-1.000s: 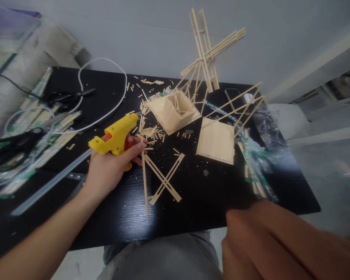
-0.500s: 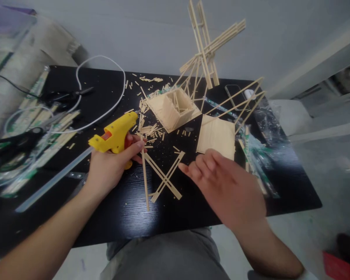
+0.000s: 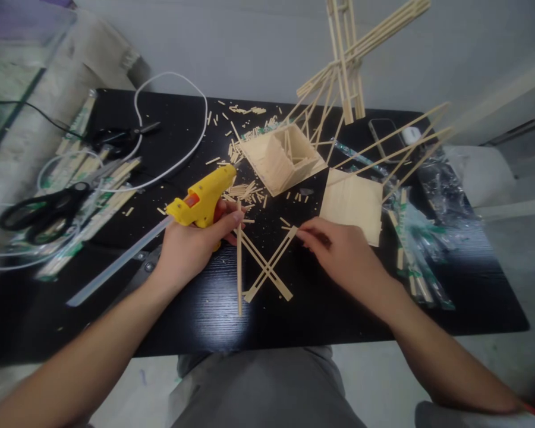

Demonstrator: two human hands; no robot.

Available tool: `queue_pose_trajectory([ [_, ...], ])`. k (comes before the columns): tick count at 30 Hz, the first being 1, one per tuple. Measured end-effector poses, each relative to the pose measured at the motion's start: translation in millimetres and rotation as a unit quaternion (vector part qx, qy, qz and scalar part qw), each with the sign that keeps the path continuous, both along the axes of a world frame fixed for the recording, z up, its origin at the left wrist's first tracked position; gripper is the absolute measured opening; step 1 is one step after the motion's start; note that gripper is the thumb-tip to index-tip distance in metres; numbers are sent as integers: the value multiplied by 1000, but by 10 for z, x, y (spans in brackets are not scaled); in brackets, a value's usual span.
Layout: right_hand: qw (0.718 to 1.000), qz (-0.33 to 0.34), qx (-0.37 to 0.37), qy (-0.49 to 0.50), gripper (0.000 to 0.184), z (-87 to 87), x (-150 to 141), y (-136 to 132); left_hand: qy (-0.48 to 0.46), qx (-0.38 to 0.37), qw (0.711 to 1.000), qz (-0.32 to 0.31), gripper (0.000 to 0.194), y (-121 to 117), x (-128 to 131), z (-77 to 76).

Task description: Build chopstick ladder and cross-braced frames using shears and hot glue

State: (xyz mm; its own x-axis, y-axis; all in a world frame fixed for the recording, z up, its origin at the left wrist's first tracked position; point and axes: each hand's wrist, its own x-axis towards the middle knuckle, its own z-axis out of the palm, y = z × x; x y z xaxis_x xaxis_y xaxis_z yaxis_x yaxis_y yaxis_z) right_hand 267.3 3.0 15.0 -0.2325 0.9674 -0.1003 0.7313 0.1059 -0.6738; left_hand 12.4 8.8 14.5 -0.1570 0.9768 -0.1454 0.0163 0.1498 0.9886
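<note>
My left hand (image 3: 196, 241) is closed around a yellow hot glue gun (image 3: 205, 196), with a translucent glue stick (image 3: 120, 261) trailing from its back. Between that thumb and fingers is also a thin wooden stick (image 3: 239, 267), pointing down toward me. An X-shaped frame of thin wooden sticks (image 3: 267, 268) lies on the black table. My right hand (image 3: 339, 246) has thumb and forefinger pinched at the frame's upper right end. Behind it are a square wooden board (image 3: 352, 205) with sticks rising from it and a wooden box on a base (image 3: 280, 157).
A windmill-like stick structure (image 3: 348, 59) towers at the back. Scissors (image 3: 49, 208), a white cable (image 3: 173, 175) and packs of sticks (image 3: 71, 249) lie left. Cut stick pieces (image 3: 245, 191) litter the middle. Plastic wrappers (image 3: 423, 249) and a phone (image 3: 386, 139) are right.
My right hand has come down and inward to the X-shaped frame's upper right end, its fingers now pinched there. My left hand still holds the glue gun and stick. The view has shifted.
</note>
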Motion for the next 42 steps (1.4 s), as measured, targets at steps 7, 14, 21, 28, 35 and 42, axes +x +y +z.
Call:
queue_pose_trajectory([
  [7, 990, 17, 4, -137, 51, -172, -280, 5, 10, -15, 1000, -5, 19, -16, -10, 1],
  [14, 994, -10, -48, -95, 56, -123, -402, 99, 15, -18, 1000, -18, 19, -14, -19, -29],
  [21, 992, -41, -118, 20, 53, -165, -406, 103, 11, -35, 999, -26, 26, -29, 0, -64],
  [28, 960, -68, -164, 217, 39, -289, -379, 79, 17, -56, 998, -39, 20, -50, 9, -105],
  [35, 939, -66, -162, 295, 42, -304, -412, 23, 41, -50, 997, -37, 22, -52, 30, -98],
  [42, 913, -74, -170, 363, 51, -388, -443, 22, 81, -54, 994, -48, 22, -101, 120, 19],
])
